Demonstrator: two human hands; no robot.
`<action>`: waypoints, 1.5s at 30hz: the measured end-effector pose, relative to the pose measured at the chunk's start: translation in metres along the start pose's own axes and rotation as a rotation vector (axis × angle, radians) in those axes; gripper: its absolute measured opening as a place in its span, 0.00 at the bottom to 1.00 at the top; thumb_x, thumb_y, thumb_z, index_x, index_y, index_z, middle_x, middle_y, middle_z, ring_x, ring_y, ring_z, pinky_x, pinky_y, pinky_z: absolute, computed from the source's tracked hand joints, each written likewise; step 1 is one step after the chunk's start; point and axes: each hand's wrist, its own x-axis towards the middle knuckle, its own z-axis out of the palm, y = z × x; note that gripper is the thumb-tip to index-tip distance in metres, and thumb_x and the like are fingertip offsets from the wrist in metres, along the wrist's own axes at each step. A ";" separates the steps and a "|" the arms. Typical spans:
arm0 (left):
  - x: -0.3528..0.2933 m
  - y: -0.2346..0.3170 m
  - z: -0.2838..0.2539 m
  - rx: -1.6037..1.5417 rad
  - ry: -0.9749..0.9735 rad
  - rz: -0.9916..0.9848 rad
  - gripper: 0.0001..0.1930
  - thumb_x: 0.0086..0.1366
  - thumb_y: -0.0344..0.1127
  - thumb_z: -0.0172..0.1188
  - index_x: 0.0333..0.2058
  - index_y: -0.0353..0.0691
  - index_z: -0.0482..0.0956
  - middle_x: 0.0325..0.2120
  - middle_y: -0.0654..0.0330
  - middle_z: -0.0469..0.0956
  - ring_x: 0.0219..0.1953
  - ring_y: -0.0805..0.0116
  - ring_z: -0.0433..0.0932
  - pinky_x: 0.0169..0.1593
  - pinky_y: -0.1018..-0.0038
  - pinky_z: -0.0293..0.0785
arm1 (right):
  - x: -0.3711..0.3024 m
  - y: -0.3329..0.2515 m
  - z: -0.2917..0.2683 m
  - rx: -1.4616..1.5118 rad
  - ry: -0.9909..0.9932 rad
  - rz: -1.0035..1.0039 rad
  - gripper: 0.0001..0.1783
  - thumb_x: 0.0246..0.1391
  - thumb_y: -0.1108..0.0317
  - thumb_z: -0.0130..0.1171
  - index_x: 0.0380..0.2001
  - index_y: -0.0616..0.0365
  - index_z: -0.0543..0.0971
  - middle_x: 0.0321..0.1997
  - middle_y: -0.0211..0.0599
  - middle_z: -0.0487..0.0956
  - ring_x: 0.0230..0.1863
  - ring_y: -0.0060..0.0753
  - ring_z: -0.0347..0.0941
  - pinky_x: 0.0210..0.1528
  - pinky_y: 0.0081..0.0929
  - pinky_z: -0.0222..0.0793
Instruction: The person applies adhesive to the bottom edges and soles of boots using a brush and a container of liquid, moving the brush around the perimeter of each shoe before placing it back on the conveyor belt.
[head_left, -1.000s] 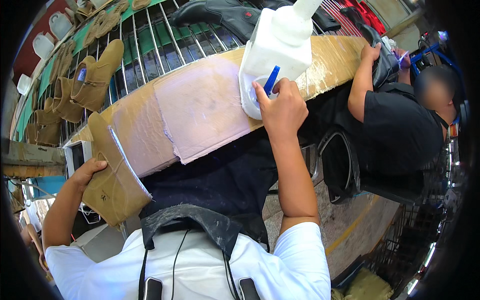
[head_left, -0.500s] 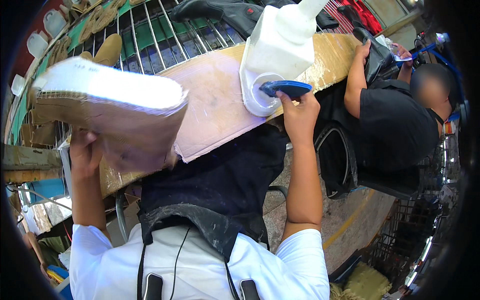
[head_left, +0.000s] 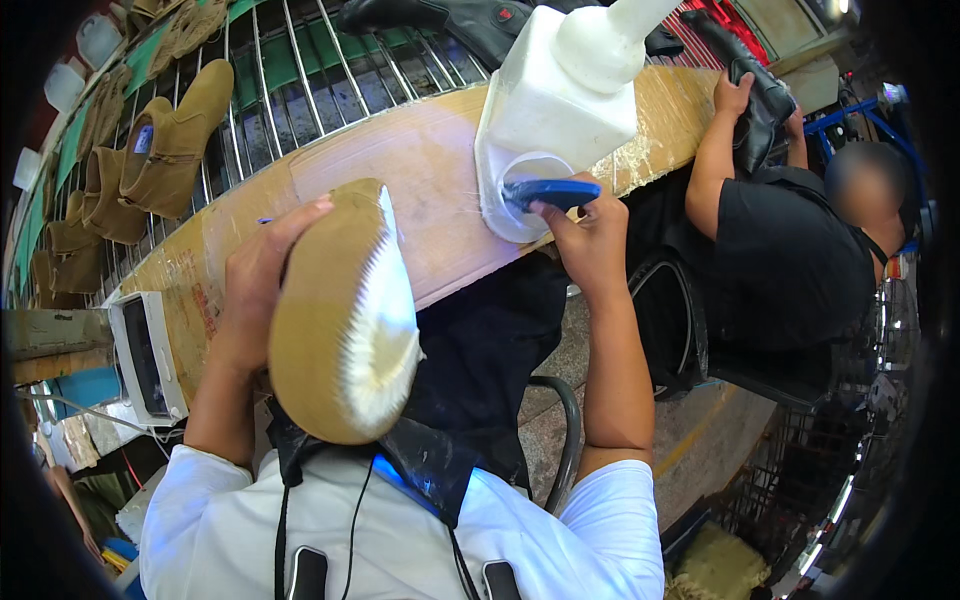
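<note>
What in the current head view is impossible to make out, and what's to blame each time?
All in the head view:
Left hand: partly hidden behind the held boot.
Held boot: far side turned away.
Blue tool: gripped part covered by the right hand.
White container: top cut off by the upper edge.
Tag on a racked boot: too small to read.

Tan boot (head_left: 315, 330), white-pleated at right; blue brush (head_left: 555, 192) in white container (head_left: 570, 105)
</note>
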 end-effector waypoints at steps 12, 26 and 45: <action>-0.001 0.011 -0.002 0.166 -0.038 0.103 0.31 0.45 0.31 0.71 0.51 0.44 0.72 0.47 0.50 0.77 0.48 0.50 0.78 0.49 0.62 0.74 | 0.014 -0.009 -0.005 -0.240 -0.168 -0.118 0.10 0.37 0.79 0.67 0.28 0.60 0.80 0.28 0.38 0.76 0.33 0.41 0.72 0.38 0.30 0.66; -0.019 0.005 -0.002 0.281 -0.010 0.208 0.33 0.43 0.33 0.72 0.52 0.46 0.72 0.54 0.49 0.74 0.49 0.52 0.78 0.49 0.63 0.73 | 0.015 -0.016 0.003 -0.209 -0.136 -0.140 0.10 0.36 0.80 0.67 0.27 0.63 0.78 0.29 0.40 0.75 0.35 0.42 0.71 0.39 0.32 0.67; -0.031 0.005 -0.004 0.322 -0.003 0.234 0.29 0.46 0.34 0.70 0.50 0.46 0.75 0.52 0.52 0.76 0.51 0.52 0.77 0.50 0.63 0.73 | 0.001 -0.004 -0.015 0.357 -0.200 0.209 0.11 0.45 0.78 0.67 0.34 0.66 0.80 0.34 0.32 0.82 0.37 0.22 0.75 0.44 0.23 0.70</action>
